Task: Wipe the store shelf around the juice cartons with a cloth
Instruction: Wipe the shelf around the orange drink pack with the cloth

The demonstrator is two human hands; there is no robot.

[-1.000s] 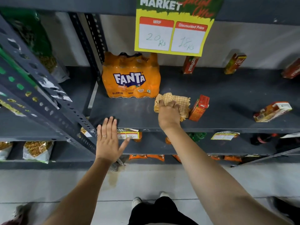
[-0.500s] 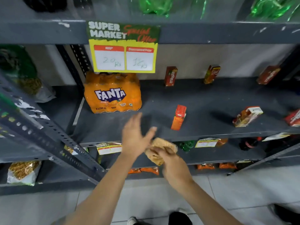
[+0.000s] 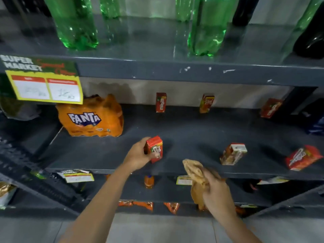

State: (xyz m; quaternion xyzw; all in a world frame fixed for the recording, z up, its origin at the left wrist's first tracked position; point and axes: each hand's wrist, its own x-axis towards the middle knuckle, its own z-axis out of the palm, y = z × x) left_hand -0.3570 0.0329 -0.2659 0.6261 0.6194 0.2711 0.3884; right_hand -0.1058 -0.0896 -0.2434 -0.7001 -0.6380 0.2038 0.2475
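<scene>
On the dark grey shelf (image 3: 192,134), my left hand (image 3: 138,156) grips a small red-orange juice carton (image 3: 155,148) that stands near the front edge. My right hand (image 3: 214,192) holds a bunched tan cloth (image 3: 195,174) in front of the shelf's front edge, off the surface. Two more cartons stand in the front row, one orange and white (image 3: 233,153) and one red (image 3: 303,159). Three cartons line the back wall: a red one (image 3: 161,102), an orange one (image 3: 206,103) and another red one (image 3: 270,107).
An orange Fanta multipack (image 3: 91,118) sits at the shelf's left. A yellow price sign (image 3: 43,83) hangs from the shelf above, which carries green bottles (image 3: 75,23). Lower shelves hold snack packets and a small orange bottle (image 3: 149,181). A perforated upright (image 3: 21,163) slants at left.
My right hand lifted the cloth off the shelf and drew it back below the front edge. My left hand left the shelf edge and took hold of the juice carton. The view tilted upward.
</scene>
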